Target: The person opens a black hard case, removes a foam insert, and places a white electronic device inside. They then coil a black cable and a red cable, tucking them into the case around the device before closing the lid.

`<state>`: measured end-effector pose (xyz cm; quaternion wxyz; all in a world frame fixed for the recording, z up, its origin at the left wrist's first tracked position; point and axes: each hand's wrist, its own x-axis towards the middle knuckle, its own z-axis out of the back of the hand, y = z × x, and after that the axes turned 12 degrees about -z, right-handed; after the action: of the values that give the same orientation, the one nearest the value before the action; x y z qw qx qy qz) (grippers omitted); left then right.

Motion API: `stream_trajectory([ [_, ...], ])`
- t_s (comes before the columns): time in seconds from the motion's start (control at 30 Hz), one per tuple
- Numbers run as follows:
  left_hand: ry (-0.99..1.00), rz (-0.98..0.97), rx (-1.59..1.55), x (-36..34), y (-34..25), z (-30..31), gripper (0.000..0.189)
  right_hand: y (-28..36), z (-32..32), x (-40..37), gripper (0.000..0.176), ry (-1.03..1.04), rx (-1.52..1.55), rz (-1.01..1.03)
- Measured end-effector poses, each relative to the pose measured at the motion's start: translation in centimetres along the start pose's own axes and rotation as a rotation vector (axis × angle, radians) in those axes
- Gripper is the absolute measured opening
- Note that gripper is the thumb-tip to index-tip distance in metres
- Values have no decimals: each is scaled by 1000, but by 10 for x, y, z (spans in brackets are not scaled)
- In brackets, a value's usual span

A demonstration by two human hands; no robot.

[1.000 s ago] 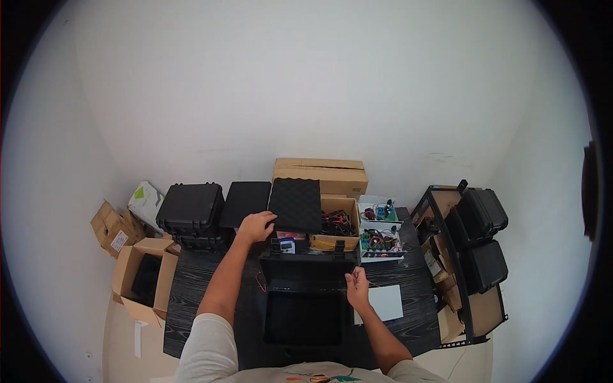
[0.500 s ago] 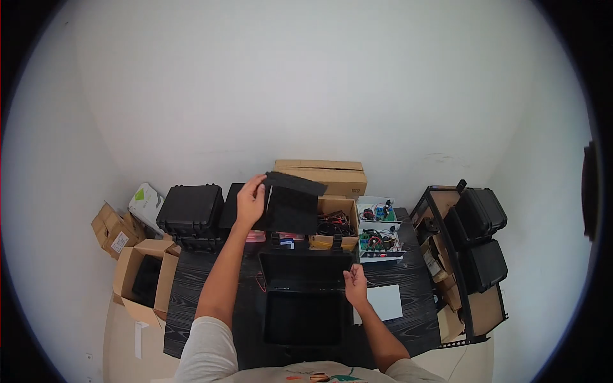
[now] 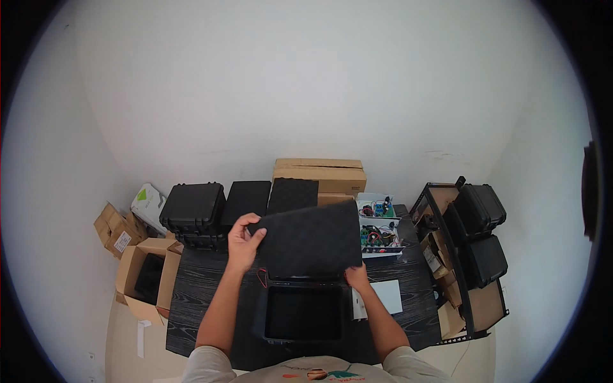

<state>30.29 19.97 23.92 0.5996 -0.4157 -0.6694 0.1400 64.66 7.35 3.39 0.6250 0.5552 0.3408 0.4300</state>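
My left hand [image 3: 242, 242] grips the left edge of a black egg-crate foam sheet [image 3: 310, 239], thumb in front, and holds it up at a slight tilt. Below the foam, an open black hard case [image 3: 269, 316] stands on the table, its hollow facing up; the foam covers most of its raised lid. At the foam's lower right corner, beside the case's hinge side, is my right hand [image 3: 357, 277]. Its fingertips are largely hidden behind the foam, and I cannot tell what they grip.
Closed black cases [image 3: 191, 207] stack at the back left, near more foam [image 3: 294, 191] and a cardboard box [image 3: 319, 169]. White trays with circuit boards [image 3: 381, 236] sit back right; a white panel [image 3: 387, 296] lies on the dark table [image 3: 418, 313]. A shelf rack [image 3: 469, 300] stands right.
My left hand has brought the foam sheet toward me and down, turning its broad face to me over the case lid. My right hand has shifted slightly, its fingers now mostly covered.
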Motion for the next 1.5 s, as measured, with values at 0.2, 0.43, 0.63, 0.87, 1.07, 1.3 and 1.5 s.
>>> stream_trajectory([
  [0.2, 48, 190, 178, -31, 48, 11, 35, -5, 6, 7, 29, 91, 338, -367],
  [0.43, 93, 140, 199, -45, 77, 18, 24, -3, -9, -13, 36, 31, 320, -195],
  [0.63, 133, 220, 79, -60, 90, 29, 29, 6, -21, -27, 39, -24, 152, -42],
  [0.87, 258, -34, 675, -75, 84, 23, 76, 8, -28, -23, 20, -190, -31, -34],
  [1.07, 258, 160, 712, -136, 111, 34, 94, 11, -32, -21, 29, -225, -65, -98],
  [1.3, 229, 265, 766, -145, 112, 23, 110, 40, -39, -46, 54, -288, -491, 304],
  [1.5, 249, 375, 838, -136, 92, 3, 112, 46, -38, -54, 61, -2, -221, -63],
])
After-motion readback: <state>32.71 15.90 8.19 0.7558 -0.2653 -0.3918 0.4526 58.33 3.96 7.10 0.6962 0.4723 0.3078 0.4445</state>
